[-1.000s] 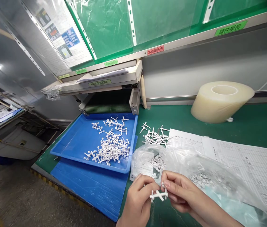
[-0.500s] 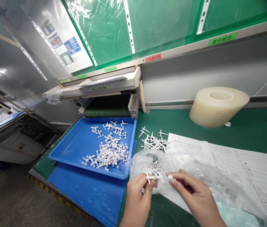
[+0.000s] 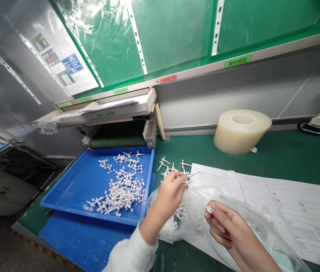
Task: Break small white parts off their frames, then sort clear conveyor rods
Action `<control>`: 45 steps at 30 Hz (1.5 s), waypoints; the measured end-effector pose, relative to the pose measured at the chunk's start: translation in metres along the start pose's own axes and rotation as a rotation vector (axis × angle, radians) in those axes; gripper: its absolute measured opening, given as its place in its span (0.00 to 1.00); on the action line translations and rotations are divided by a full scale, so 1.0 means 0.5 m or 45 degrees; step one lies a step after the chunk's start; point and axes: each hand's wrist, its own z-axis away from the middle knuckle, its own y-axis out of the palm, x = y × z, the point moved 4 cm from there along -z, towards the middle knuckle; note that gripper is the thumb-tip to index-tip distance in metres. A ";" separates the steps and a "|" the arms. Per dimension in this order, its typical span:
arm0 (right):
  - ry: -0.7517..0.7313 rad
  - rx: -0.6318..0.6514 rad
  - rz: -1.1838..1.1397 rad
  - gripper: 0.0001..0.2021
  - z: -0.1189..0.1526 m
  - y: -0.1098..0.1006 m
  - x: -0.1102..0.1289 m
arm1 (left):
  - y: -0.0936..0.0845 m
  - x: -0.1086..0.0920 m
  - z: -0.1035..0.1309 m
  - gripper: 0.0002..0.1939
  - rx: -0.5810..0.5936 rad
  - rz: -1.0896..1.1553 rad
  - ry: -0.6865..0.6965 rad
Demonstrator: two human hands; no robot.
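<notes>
My left hand (image 3: 171, 192) is at the pile of white sprue pieces (image 3: 167, 170) on the green tabletop, its fingers drawn together; whether they grip a piece is too small to tell. Between the thumb and forefinger of my right hand (image 3: 223, 223) is a small white part (image 3: 209, 209), held above the clear plastic bag (image 3: 196, 194). Small white parts (image 3: 181, 209) show in the bag, below my left hand. White branched pieces (image 3: 122, 192) lie heaped in the blue tray (image 3: 77, 181).
A large tape roll (image 3: 240, 132) stands at the back right. Printed sheets (image 3: 287, 211) lie under and beside the bag. Behind the blue tray is a conveyor end (image 3: 117, 138), below a shelf (image 3: 105, 109) with papers. A blue sheet (image 3: 83, 241) lies under the tray.
My left hand has moved forward from the bag to the sprue pile, and the branched piece it held is gone from view. My right hand still pinches its part. The view has shifted right.
</notes>
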 end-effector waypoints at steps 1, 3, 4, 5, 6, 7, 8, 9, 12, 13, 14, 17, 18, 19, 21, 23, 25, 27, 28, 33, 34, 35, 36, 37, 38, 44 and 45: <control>-0.024 0.001 0.042 0.22 0.000 0.001 0.001 | -0.004 -0.031 0.016 0.10 0.044 0.117 0.046; -0.066 0.029 0.120 0.22 0.000 0.004 0.001 | -0.012 -0.077 0.048 0.08 0.043 0.582 0.013; -0.079 0.049 0.157 0.22 0.001 0.006 0.000 | -0.015 -0.089 0.062 0.06 -0.001 0.703 -0.045; -0.085 0.064 0.190 0.22 0.003 0.008 -0.002 | -0.016 -0.095 0.074 0.04 -0.055 0.814 -0.118; -0.084 0.075 0.217 0.22 0.006 0.010 -0.004 | -0.015 -0.095 0.083 0.03 -0.104 0.873 -0.190; -0.081 0.079 0.239 0.23 0.009 0.012 -0.006 | -0.013 -0.092 0.091 0.03 -0.137 0.920 -0.253; -0.079 0.084 0.265 0.23 0.013 0.014 -0.007 | -0.010 -0.087 0.098 0.04 -0.154 0.964 -0.302; -0.081 0.098 0.305 0.24 0.017 0.016 -0.007 | -0.008 -0.083 0.103 0.04 -0.158 1.002 -0.337; -0.117 0.159 0.525 0.25 0.027 0.025 -0.003 | -0.010 -0.077 0.113 0.05 -0.162 1.033 -0.361; -0.130 0.167 0.610 0.25 0.028 0.027 0.000 | -0.013 -0.078 0.116 0.05 -0.166 1.014 -0.353; -0.140 0.168 0.688 0.25 0.029 0.029 0.002 | -0.016 -0.081 0.119 0.06 -0.167 0.986 -0.341; -0.194 0.158 0.851 0.25 0.030 0.032 0.010 | -0.022 -0.090 0.124 0.06 -0.163 0.912 -0.311; -0.223 0.153 0.886 0.25 0.030 0.033 0.012 | -0.023 -0.093 0.126 0.06 -0.164 0.895 -0.303; -0.251 0.146 0.911 0.25 0.031 0.033 0.014 | -0.023 -0.094 0.127 0.06 -0.162 0.879 -0.299; -0.282 0.138 0.900 0.25 0.032 0.033 0.013 | -0.021 -0.093 0.129 0.06 -0.161 0.845 -0.283; -0.200 0.161 0.744 0.24 0.032 0.034 0.000 | -0.014 -0.090 0.132 0.06 -0.162 0.805 -0.267; -0.006 0.206 0.508 0.23 0.031 0.036 -0.025 | -0.002 -0.086 0.138 0.07 -0.144 0.746 -0.273; 0.187 0.232 0.342 0.24 0.032 0.034 -0.055 | 0.018 -0.081 0.149 0.11 -0.099 0.680 -0.299; 0.247 0.235 0.309 0.25 0.033 0.028 -0.067 | 0.029 -0.080 0.156 0.13 -0.060 0.663 -0.306; 0.249 0.008 0.422 0.26 0.030 -0.096 -0.093 | 0.042 -0.051 0.189 0.18 -0.006 0.720 -0.290; 0.172 -0.108 0.545 0.26 0.025 -0.140 -0.088 | 0.029 -0.032 0.193 0.13 -0.060 0.638 -0.315; 0.055 -0.220 0.657 0.24 0.017 -0.182 -0.079 | 0.011 -0.008 0.197 0.08 -0.126 0.505 -0.354; -0.020 -0.279 0.738 0.23 0.008 -0.219 -0.072 | -0.010 0.020 0.200 0.06 -0.180 0.346 -0.396; -0.043 -0.279 0.788 0.22 -0.002 -0.249 -0.068 | -0.033 0.050 0.203 0.06 -0.223 0.142 -0.434; -0.020 -0.250 0.811 0.22 -0.012 -0.271 -0.068 | -0.055 0.083 0.205 0.08 -0.260 0.024 -0.473; 0.145 -0.171 0.996 0.17 -0.034 -0.272 -0.066 | -0.116 0.236 0.199 0.10 -0.110 -0.401 -0.497; 0.048 -0.211 1.151 0.18 -0.034 -0.262 -0.058 | -0.110 0.246 0.194 0.10 -0.032 -0.461 -0.475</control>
